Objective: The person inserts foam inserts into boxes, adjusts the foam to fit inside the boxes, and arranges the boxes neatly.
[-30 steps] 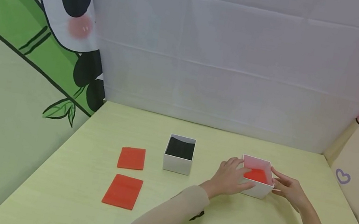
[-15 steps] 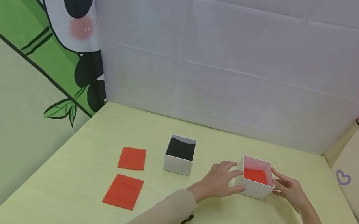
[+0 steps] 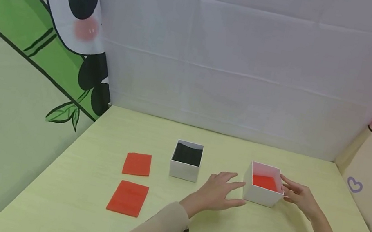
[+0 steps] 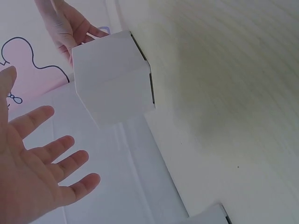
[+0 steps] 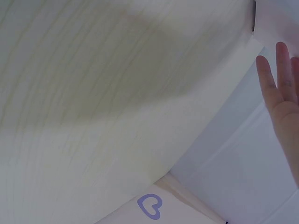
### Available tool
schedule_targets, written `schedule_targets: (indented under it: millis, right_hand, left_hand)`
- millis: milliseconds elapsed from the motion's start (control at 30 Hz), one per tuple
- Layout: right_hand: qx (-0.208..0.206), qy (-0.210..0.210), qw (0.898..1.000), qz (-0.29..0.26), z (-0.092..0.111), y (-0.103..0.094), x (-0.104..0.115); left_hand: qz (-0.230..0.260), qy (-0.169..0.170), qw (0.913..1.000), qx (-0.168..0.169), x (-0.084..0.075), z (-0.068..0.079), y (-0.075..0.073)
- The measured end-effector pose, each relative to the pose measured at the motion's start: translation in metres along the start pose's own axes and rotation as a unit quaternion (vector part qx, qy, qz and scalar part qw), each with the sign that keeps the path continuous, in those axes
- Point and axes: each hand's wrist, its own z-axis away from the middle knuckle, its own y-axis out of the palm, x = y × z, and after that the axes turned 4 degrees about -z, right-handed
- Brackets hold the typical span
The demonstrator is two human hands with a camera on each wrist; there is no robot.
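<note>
A white box [image 3: 261,196] stands open-topped on the right of the table, with a flat red piece [image 3: 264,182] that looks like cloth inside. To its left, my left hand [image 3: 215,191] is spread with relaxed fingers and holds nothing. A gap separates those fingers from the box's wall [image 4: 114,79] in the left wrist view. My right hand [image 3: 300,198] rests its extended fingers along the box's right side; some fingertips are hidden behind the wall. In the right wrist view, the fingers [image 5: 283,77] look straight, near the box.
A second white box [image 3: 183,171] with black cloth-like material [image 3: 187,154] inside stands left of centre. Further left lie two flat red squares, a far one [image 3: 136,164] and a near one [image 3: 128,198]. A white sheet [image 3: 235,70] hangs behind the table.
My left hand has drawn back leftward from over the box's near left edge and come away from it. The right hand and the box stay almost where they were.
</note>
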Motion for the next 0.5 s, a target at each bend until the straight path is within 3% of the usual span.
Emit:
schedule_targets:
  millis: [500]
  right_hand:
    - [-0.010, 0.016, 1.000, 0.017, 0.000, 0.001, 0.002]
  left_hand:
    - [-0.014, 0.007, 0.9999, 0.006, 0.016, 0.028, -0.006]
